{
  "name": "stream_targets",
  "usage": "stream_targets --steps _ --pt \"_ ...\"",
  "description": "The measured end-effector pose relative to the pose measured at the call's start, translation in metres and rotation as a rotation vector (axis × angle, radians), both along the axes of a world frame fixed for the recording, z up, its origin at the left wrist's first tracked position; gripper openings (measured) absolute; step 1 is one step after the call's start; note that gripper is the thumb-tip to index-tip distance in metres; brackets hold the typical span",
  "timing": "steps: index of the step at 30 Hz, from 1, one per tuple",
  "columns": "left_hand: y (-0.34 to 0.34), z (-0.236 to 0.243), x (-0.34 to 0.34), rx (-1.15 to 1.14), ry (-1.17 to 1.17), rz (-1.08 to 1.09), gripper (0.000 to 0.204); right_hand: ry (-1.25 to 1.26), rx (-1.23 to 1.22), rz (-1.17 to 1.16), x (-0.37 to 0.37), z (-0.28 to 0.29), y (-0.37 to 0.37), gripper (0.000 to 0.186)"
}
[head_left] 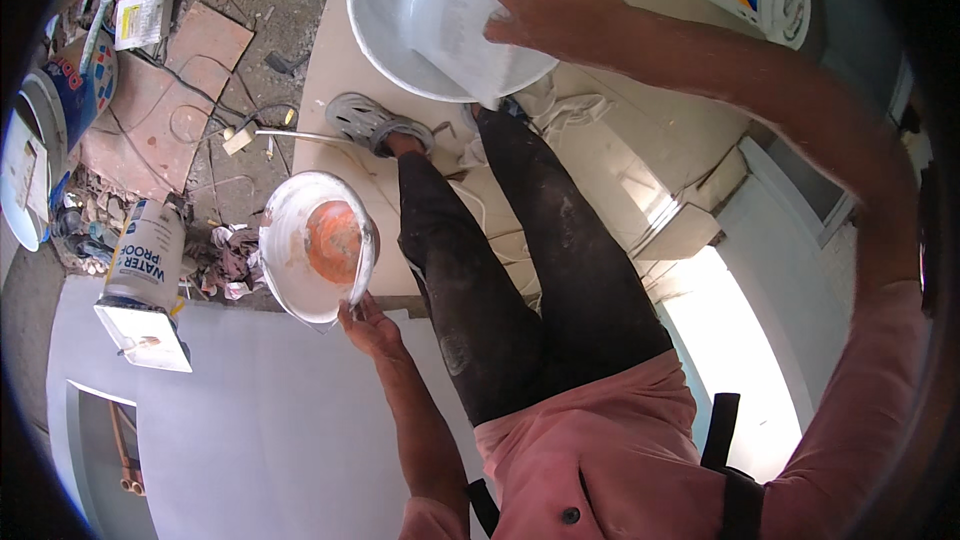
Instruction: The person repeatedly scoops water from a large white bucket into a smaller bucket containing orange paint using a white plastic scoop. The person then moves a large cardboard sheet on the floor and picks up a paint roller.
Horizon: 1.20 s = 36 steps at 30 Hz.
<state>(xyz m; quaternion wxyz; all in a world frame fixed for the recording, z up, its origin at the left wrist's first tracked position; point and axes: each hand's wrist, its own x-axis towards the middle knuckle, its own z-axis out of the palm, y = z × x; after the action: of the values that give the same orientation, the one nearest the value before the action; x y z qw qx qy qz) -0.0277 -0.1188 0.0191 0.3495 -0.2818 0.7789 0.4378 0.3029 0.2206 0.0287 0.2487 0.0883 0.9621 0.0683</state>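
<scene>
White bucket (285,280) and basin (382,15), grey shoe (363,122) and pale cable (305,136) between
Left hand (372,328) grips the bucket's edge; right hand (550,2) clutches a whitish piece (475,25) over the basin.

"Anything cut off up top?"

"Yeah, the frame's upper edge clips my white basin (390,10), which hides part of my right shoe (467,117)."

"What's the white stuff (465,45) by your right hand (560,15)?"

"Sheet or bag, can't tell. Ditto the orange gunk (333,242) left of center."
</scene>
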Motion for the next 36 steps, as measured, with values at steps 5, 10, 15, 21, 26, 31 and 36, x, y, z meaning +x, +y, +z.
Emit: stream_targets --steps 5,10,15,21,26,31,36 --pt "-0.015 -0.009 -0.005 0.008 -0.007 0.001 0.037 0.146 -0.174 -0.039 -0.001 0.01 0.012 0.014" --pt "-0.014 -0.003 -0.007 0.011 -0.031 0.003 0.037 0.153 -0.079 -0.19 0.009 -0.066 -0.005 0.012" --pt "-0.021 -0.006 -0.017 0.015 -0.025 -0.035 0.04 0.228 -0.026 -0.567 0.009 -0.107 -0.022 0.012" --pt "-0.013 -0.007 -0.018 0.024 0.019 0.002 0.037 0.115 -0.216 -1.306 -0.01 -0.105 -0.034 0.035" --pt "-0.007 -0.004 -0.018 0.03 0.001 -0.009 0.039 0.29 -0.239 -1.819 -0.007 -0.127 -0.06 0.049" --pt "-0.002 -0.001 -0.015 0.053 -0.009 -0.053 0.04 1.103 -0.677 -2.78 -0.035 -0.125 -0.09 0.032" --pt "0.008 0.006 -0.008 0.003 -0.009 -0.028 0.039 1.999 -1.309 -3.207 -0.093 -0.061 -0.095 0.026"
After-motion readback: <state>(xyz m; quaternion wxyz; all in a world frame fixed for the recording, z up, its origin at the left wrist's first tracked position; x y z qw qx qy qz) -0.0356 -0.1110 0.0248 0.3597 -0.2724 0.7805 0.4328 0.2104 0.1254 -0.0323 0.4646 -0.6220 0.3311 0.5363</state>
